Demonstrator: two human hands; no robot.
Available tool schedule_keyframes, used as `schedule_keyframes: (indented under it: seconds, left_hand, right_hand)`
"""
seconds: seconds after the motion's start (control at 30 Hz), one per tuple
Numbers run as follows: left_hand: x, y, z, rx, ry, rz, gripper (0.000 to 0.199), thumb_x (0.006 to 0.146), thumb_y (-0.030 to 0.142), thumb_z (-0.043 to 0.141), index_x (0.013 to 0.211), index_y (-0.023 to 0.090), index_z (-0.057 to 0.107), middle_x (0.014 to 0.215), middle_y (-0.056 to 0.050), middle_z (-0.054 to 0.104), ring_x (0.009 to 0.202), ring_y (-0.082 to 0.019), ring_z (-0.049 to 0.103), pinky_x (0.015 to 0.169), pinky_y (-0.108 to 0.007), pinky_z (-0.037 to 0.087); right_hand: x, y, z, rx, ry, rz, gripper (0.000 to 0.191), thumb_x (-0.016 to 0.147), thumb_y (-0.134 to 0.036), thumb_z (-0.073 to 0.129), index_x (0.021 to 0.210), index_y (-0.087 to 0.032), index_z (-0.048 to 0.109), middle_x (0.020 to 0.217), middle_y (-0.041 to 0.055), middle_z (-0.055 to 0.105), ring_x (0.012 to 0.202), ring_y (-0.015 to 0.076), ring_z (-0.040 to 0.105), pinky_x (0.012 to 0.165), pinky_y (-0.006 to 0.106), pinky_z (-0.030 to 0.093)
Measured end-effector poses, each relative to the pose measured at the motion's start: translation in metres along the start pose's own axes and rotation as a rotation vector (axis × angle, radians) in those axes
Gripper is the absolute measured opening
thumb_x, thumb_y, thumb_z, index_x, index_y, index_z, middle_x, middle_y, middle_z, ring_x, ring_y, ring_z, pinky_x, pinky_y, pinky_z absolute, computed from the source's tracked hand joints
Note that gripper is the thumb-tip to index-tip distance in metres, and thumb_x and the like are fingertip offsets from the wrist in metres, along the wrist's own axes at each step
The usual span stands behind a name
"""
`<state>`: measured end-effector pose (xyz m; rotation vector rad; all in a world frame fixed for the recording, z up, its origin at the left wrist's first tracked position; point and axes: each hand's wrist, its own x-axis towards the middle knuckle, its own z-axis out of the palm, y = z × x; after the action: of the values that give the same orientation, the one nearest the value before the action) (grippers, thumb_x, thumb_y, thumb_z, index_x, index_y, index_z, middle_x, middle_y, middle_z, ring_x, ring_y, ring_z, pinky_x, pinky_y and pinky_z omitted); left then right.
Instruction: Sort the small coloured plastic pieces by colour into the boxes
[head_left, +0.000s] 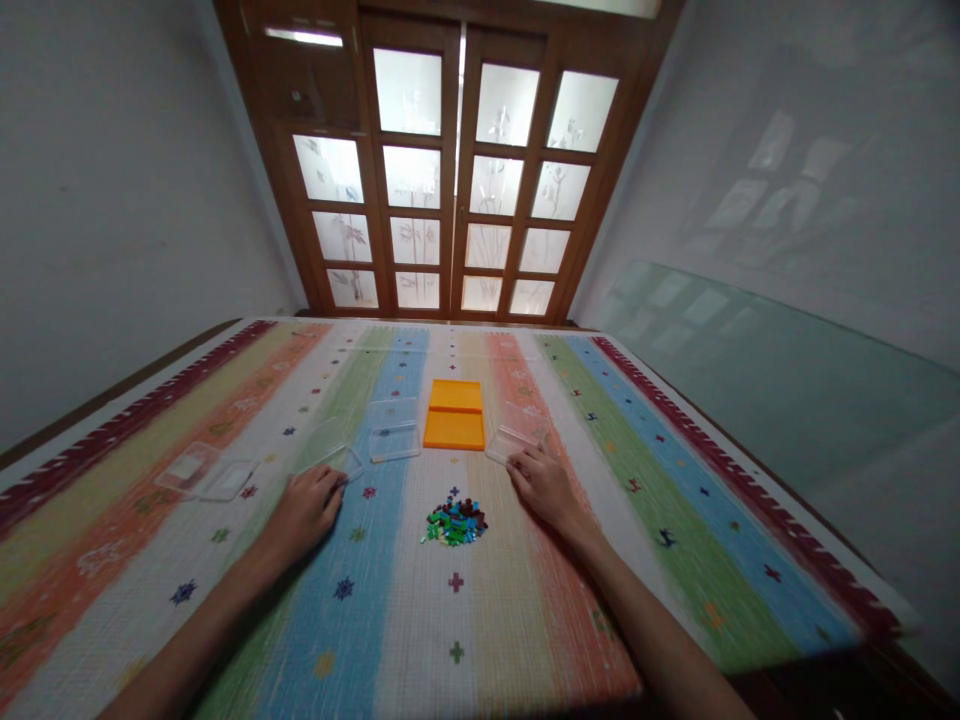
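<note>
My left hand point(313, 508) rests on the striped tablecloth, fingers curled together at the near edge of an open clear plastic box point(346, 462). On the other side, my right hand point(546, 484) has its fingers closed at the near corner of another open clear plastic box point(517, 440). Between the two hands lies a small pile of tiny green, blue and dark red pieces point(456, 522); their exact kind is too small to make out. An open orange plastic box point(454, 430) lies flat beyond the pile.
An open clear box point(395, 442) lies left of the orange one, and a further clear box point(225, 480) lies farther left. The patterned tablecloth point(424, 620) covers the table. Wooden glazed doors point(450, 170) stand behind; a glass sheet point(780, 350) leans against the right wall.
</note>
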<state>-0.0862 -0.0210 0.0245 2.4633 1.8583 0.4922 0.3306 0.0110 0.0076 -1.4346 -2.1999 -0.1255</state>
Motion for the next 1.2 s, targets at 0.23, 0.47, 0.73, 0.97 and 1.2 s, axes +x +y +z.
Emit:
schedule_keyframes:
  seconds: [0.23,0.47,0.73,0.97,1.2]
  left_hand:
    - [0.007,0.006,-0.001,0.003,0.026,-0.016,0.036,0.093,0.033,0.041,0.102,0.017,0.073,0.101,-0.014,0.073,0.097,-0.029,0.067,0.09,-0.044,0.052]
    - [-0.012,-0.016,-0.035,0.098,0.253,-0.225,0.042,0.091,0.041,0.04,0.109,0.015,0.067,0.098,-0.015,0.07,0.099,-0.034,0.063,0.093,-0.049,0.048]
    - [-0.036,-0.057,-0.049,0.13,0.317,-0.351,0.052,0.088,0.046,0.039,0.122,0.011,0.055,0.119,-0.02,0.063,0.114,-0.038,0.057,0.105,-0.054,0.043]
    - [-0.028,-0.041,-0.03,0.035,0.221,-0.225,0.052,0.094,0.052,0.035,0.12,0.019,0.066,0.127,-0.016,0.064,0.117,-0.035,0.058,0.1,-0.053,0.044]
    - [-0.007,-0.001,-0.026,0.157,0.213,-0.175,0.047,0.089,0.056,0.049,0.104,0.018,0.072,0.11,-0.016,0.073,0.11,-0.036,0.062,0.099,-0.052,0.039]
  right_hand:
    - [-0.002,0.0,0.003,0.026,0.061,-0.005,0.016,0.094,-0.022,0.057,0.088,-0.02,0.072,0.089,0.0078,0.072,0.088,0.0245,0.062,0.089,0.039,0.047]
    - [-0.007,-0.002,-0.002,0.066,0.184,0.011,0.02,0.09,-0.024,0.058,0.103,-0.018,0.072,0.097,0.0105,0.071,0.098,0.0286,0.058,0.087,0.041,0.049]
    - [-0.008,-0.002,-0.004,0.089,0.222,0.003,0.017,0.091,-0.023,0.056,0.096,-0.018,0.072,0.093,0.0105,0.068,0.094,0.0276,0.057,0.085,0.04,0.049]
    - [-0.009,-0.003,-0.003,0.101,0.194,-0.009,0.016,0.092,-0.023,0.056,0.089,-0.019,0.072,0.091,0.0103,0.068,0.094,0.0275,0.058,0.084,0.04,0.05]
    - [-0.01,-0.003,-0.003,0.084,0.184,-0.005,0.016,0.092,-0.022,0.055,0.089,-0.02,0.071,0.09,0.0095,0.068,0.093,0.0276,0.058,0.084,0.041,0.049]
